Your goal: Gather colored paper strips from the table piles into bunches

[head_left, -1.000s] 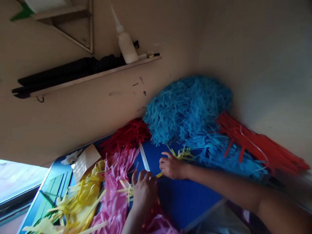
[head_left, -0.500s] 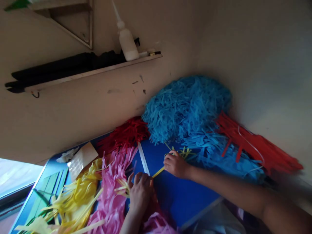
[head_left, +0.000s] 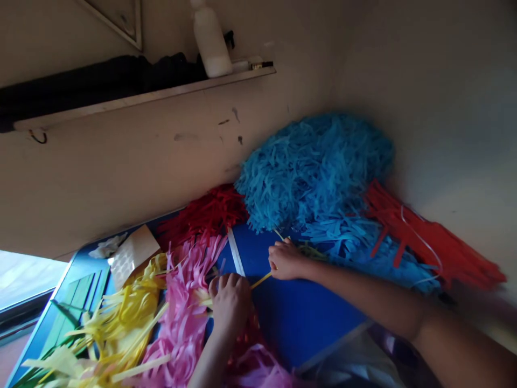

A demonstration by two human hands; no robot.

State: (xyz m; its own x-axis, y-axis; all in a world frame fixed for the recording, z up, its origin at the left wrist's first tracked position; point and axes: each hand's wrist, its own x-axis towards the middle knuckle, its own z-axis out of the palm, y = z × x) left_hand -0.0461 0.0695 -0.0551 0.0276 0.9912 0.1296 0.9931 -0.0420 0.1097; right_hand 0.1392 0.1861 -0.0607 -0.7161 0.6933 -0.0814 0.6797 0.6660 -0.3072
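Note:
A thin yellow paper strip (head_left: 262, 279) runs between my two hands over the blue mat (head_left: 294, 318). My left hand (head_left: 229, 299) is curled closed on its near end, beside the pink strips (head_left: 189, 318). My right hand (head_left: 284, 260) is closed on the far end, next to a small tangle of yellow strips (head_left: 311, 251) at the foot of the blue shred pile (head_left: 311, 167). A white ruler (head_left: 235, 257) lies just behind my left hand.
Red strips (head_left: 204, 213) lie by the wall, more red strips (head_left: 428, 237) at the right, yellow strips (head_left: 121, 318) at the left. A pale dotted card (head_left: 131, 255) sits beyond them. A wall shelf (head_left: 161, 94) carries a white bottle (head_left: 210, 40).
The view has tipped downward, so the shelf sits higher in frame. My right hand has shifted slightly left and back, and my left hand has closed more tightly on the yellow strip.

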